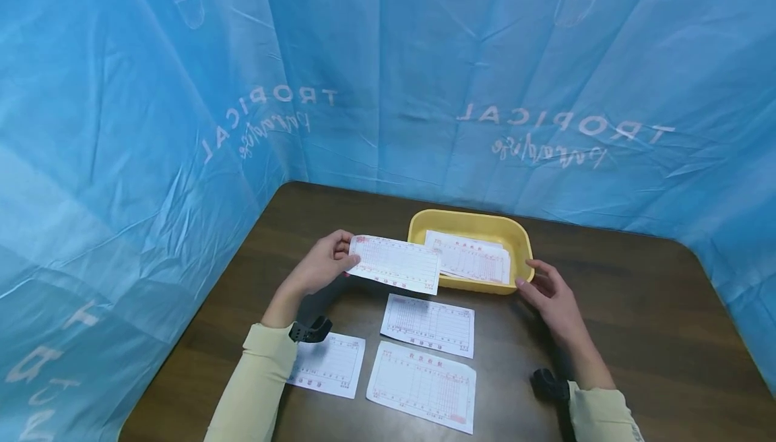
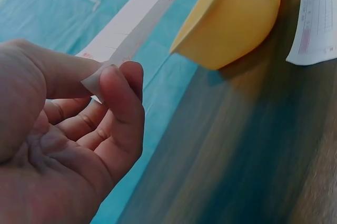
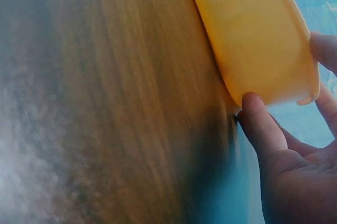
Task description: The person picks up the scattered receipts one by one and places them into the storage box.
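My left hand (image 1: 321, 263) pinches a printed paper form (image 1: 397, 263) by its left end, between thumb and bent fingers. The form is held above the table, its right end overlapping the left front of a yellow plastic basket (image 1: 469, 219). In the left wrist view, the pinched corner of the form (image 2: 118, 40) bends slightly at the fingertips. More printed forms (image 1: 475, 260) lie inside the basket. At the basket's right front corner, my right hand (image 1: 554, 300) holds it, thumb low on the outer wall and other fingers at the rim, as the right wrist view shows.
Three more forms lie flat on the dark wooden table (image 1: 636, 307): an upper one (image 1: 428, 325), a lower one (image 1: 421, 388), and a left one (image 1: 330, 364) partly under the left forearm. A blue printed curtain (image 1: 388, 58) stands behind and left of the table.
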Action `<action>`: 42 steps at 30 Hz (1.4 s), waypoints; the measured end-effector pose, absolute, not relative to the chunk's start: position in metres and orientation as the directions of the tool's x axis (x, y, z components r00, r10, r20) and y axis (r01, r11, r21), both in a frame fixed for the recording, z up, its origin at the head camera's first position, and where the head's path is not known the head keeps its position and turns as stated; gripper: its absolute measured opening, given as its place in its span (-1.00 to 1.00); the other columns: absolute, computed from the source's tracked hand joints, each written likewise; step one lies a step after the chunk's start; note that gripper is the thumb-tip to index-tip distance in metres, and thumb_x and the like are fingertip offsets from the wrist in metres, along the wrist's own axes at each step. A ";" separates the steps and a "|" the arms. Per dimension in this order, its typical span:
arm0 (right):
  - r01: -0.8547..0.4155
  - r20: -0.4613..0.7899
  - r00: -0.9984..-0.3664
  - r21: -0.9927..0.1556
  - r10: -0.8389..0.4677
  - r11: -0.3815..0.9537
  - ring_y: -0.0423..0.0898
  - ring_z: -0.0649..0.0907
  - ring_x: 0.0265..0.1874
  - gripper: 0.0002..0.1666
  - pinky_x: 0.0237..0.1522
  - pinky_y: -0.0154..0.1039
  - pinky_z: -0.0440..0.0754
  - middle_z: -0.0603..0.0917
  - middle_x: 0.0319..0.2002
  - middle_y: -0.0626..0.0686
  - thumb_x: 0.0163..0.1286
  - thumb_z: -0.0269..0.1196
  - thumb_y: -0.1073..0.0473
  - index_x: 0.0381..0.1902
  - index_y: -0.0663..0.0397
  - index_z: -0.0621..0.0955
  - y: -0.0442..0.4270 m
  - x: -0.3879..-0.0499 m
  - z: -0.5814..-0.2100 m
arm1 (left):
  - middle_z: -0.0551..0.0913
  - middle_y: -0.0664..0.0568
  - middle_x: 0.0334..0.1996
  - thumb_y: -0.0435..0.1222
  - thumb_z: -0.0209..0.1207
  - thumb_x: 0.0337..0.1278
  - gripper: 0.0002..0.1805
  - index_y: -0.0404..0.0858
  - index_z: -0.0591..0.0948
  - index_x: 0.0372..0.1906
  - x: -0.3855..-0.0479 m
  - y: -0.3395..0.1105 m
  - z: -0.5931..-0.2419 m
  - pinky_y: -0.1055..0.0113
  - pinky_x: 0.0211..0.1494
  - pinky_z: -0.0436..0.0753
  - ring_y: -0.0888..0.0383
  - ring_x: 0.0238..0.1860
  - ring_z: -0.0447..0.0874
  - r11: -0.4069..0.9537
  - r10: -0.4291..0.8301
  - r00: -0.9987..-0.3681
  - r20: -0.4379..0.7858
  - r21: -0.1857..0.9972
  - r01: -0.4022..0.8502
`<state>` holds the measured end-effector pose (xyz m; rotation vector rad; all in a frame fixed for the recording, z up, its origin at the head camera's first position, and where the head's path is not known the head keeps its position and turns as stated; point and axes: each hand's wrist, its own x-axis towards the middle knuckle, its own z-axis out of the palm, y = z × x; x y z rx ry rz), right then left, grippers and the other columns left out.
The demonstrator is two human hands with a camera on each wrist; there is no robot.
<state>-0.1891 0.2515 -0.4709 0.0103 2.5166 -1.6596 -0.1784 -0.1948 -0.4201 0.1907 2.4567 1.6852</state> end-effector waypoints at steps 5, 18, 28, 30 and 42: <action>0.069 -0.103 -0.992 -0.925 -0.073 0.374 0.23 0.40 0.22 -0.22 -0.06 -0.34 0.52 0.30 0.31 0.31 0.36 0.23 -0.11 0.40 0.00 0.20 0.251 -0.185 -0.477 | 0.59 -0.10 -0.20 -0.35 0.20 0.26 -0.63 -0.29 0.40 0.10 -0.182 -0.183 -0.426 -0.12 -0.10 0.54 -0.01 -0.31 0.58 0.324 0.167 -0.982 -0.084 0.946 -0.026; 0.068 -0.100 -0.993 -0.916 -0.062 0.395 0.23 0.37 0.25 -0.21 0.06 -0.06 0.46 0.28 0.33 0.28 0.36 0.23 -0.13 0.41 -0.01 0.21 0.252 -0.189 -0.474 | 0.61 -0.10 -0.12 -0.33 0.23 0.24 -0.59 -0.28 0.39 0.13 -0.196 -0.153 -0.428 0.16 -0.17 0.61 0.00 -0.27 0.62 0.256 0.082 -0.994 -0.070 0.965 -0.047; 0.060 -0.090 -0.994 -0.925 -0.062 0.376 0.22 0.37 0.26 -0.23 0.04 -0.16 0.49 0.29 0.33 0.27 0.36 0.23 -0.12 0.40 -0.01 0.22 0.250 -0.190 -0.474 | 0.60 -0.07 -0.14 -0.32 0.22 0.25 -0.61 -0.24 0.39 0.12 -0.213 -0.136 -0.431 0.24 -0.20 0.62 0.01 -0.26 0.62 0.242 0.085 -0.994 -0.062 0.970 -0.039; 0.058 -0.088 -0.994 -0.928 -0.064 0.369 0.21 0.37 0.25 -0.23 0.00 -0.25 0.51 0.29 0.33 0.26 0.35 0.24 -0.12 0.39 -0.02 0.23 0.250 -0.191 -0.475 | 0.61 -0.05 -0.14 -0.31 0.22 0.25 -0.61 -0.22 0.39 0.12 -0.217 -0.132 -0.432 0.24 -0.20 0.62 0.02 -0.26 0.62 0.247 0.087 -0.994 -0.066 0.968 -0.043; 0.077 -0.101 -0.993 -0.955 -0.067 0.286 0.21 0.36 0.25 -0.22 -0.06 -0.36 0.51 0.26 0.33 0.27 0.36 0.25 -0.07 0.40 0.01 0.20 0.249 -0.189 -0.476 | 0.64 -0.07 -0.17 -0.33 0.23 0.24 -0.59 -0.22 0.37 0.12 -0.229 -0.109 -0.440 0.24 -0.20 0.63 0.02 -0.27 0.65 0.207 0.129 -0.989 -0.071 0.977 -0.043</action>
